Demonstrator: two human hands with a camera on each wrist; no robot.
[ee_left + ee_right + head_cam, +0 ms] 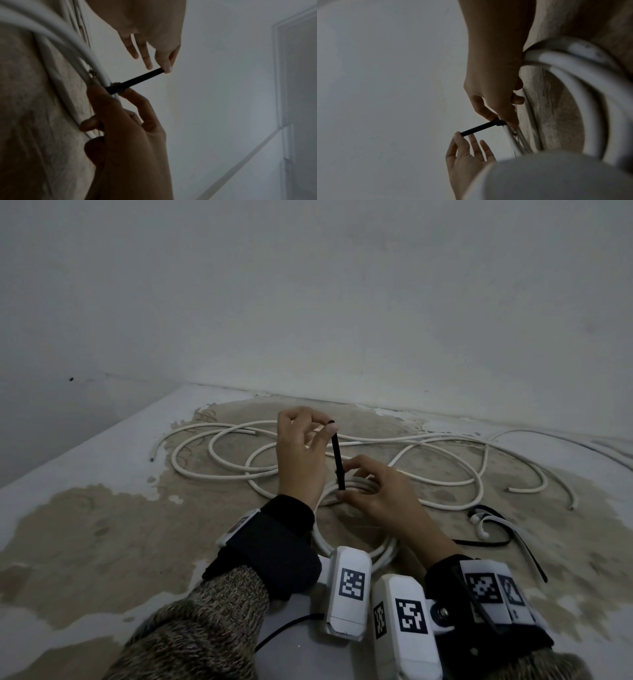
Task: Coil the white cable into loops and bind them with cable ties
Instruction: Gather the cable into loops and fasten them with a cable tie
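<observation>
Left fingers (325, 422) pinch the black tie's (337, 460) tip, right fingers (349, 465) clamp its head on the coil (380, 553).

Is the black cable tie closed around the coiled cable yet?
Closed: the black cable tie wraps the coil, tail through its head, left hand pinching the tail.

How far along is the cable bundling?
Done: several loops of the white cable are coiled. In hand: the black cable tie circles the coil; the left hand pinches its tail, the right hand holds its head against the loops. Left: much cable is loose behind, and spare ties lie at right.
</observation>
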